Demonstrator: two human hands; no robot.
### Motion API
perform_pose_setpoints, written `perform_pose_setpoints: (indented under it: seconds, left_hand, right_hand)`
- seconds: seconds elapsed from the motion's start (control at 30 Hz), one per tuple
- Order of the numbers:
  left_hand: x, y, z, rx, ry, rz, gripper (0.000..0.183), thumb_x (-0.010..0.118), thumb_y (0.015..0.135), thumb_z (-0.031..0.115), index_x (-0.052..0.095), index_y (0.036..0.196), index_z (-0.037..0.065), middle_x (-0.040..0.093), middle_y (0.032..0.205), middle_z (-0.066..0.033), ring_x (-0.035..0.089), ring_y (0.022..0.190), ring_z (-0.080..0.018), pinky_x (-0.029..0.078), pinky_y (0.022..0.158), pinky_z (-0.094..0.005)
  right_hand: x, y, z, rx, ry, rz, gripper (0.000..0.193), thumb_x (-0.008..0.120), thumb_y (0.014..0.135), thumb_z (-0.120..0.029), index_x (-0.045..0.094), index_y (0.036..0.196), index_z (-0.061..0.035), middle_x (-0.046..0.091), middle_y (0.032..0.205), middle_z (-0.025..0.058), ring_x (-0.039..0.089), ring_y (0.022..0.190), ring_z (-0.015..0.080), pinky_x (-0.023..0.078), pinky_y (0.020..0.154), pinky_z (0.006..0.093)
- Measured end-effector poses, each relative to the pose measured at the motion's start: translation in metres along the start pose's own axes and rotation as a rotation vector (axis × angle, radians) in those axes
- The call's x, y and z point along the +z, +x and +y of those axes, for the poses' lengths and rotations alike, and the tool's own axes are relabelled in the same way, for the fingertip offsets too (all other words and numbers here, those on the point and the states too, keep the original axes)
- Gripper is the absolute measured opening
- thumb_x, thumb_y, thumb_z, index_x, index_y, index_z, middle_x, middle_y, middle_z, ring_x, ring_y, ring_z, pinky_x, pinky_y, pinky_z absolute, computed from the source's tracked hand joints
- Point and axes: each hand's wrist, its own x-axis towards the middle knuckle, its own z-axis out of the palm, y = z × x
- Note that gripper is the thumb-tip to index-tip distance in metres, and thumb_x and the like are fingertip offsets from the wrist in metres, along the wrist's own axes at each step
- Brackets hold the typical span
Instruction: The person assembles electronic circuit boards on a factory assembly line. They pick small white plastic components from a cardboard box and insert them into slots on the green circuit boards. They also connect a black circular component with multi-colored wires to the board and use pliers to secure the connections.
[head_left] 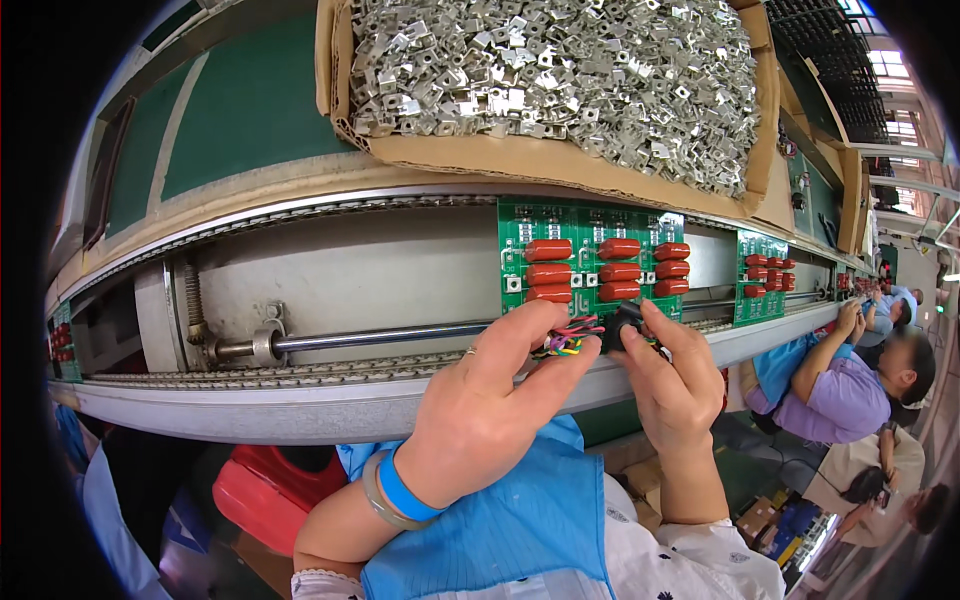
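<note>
A green circuit board point(585, 235) lies across the conveyor rails in front of me, with rows of red capacitors point(548, 250) on it. At its near edge my left hand point(470, 420) is closed on a bundle of thin pink, yellow and green wires point(568, 338). My right hand point(677, 385) pinches a small black block-shaped part point(622, 325) between thumb and fingers, close to the left fingertips. The fingers hide the black part's underside and the board's near edge. Whether wires and black part are joined, I cannot tell.
Beyond the conveyor stands a cardboard box point(560, 160) heaped with small metal brackets point(540, 70). Another populated board point(745, 290) sits farther right on the rails. A metal shaft point(390, 337) runs between them. A person in purple point(840, 395) works at the right; a red chair point(270, 495) is lower left.
</note>
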Motion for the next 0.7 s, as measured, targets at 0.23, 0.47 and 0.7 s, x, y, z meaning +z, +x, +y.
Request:
perform_pose_setpoints:
  seconds: [0.23, 0.47, 0.7]
  left_hand:
    - [0.0029, -0.0008, -0.0012, 0.012, 0.003, 0.025, 0.035, 0.069, 0.081, -0.015, 0.075, 0.112, 0.000, 0.052, 0.127, -0.0149, 0.066, 0.115, -0.0287, 0.061, 0.099, -0.0374]
    - [0.0028, -0.0013, -0.0021, 0.016, -0.003, 0.035, 0.034, 0.069, 0.081, -0.014, 0.075, 0.111, 0.000, 0.053, 0.127, -0.0155, 0.067, 0.113, -0.0287, 0.062, 0.096, -0.0369]
    - [0.0011, 0.0005, -0.0003, 0.031, 0.040, 0.037, 0.036, 0.070, 0.081, -0.013, 0.075, 0.112, 0.003, 0.056, 0.124, -0.0149, 0.068, 0.109, -0.0282, 0.063, 0.092, -0.0360]
  right_hand:
    - [-0.0012, -0.0001, -0.0021, 0.010, -0.027, -0.013, 0.035, 0.086, 0.066, -0.002, 0.076, 0.100, -0.0014, 0.072, 0.113, 0.0183, 0.071, 0.087, 0.0285, 0.060, 0.070, 0.0346]
    - [-0.0016, 0.0007, -0.0046, 0.034, -0.024, -0.023, 0.036, 0.087, 0.066, -0.002, 0.076, 0.100, -0.0007, 0.072, 0.113, 0.0186, 0.071, 0.087, 0.0291, 0.059, 0.070, 0.0347]
    - [-0.0006, -0.0001, -0.0078, 0.042, -0.039, -0.019, 0.038, 0.088, 0.065, -0.001, 0.076, 0.102, -0.0009, 0.071, 0.115, 0.0197, 0.070, 0.087, 0.0294, 0.059, 0.071, 0.0353]
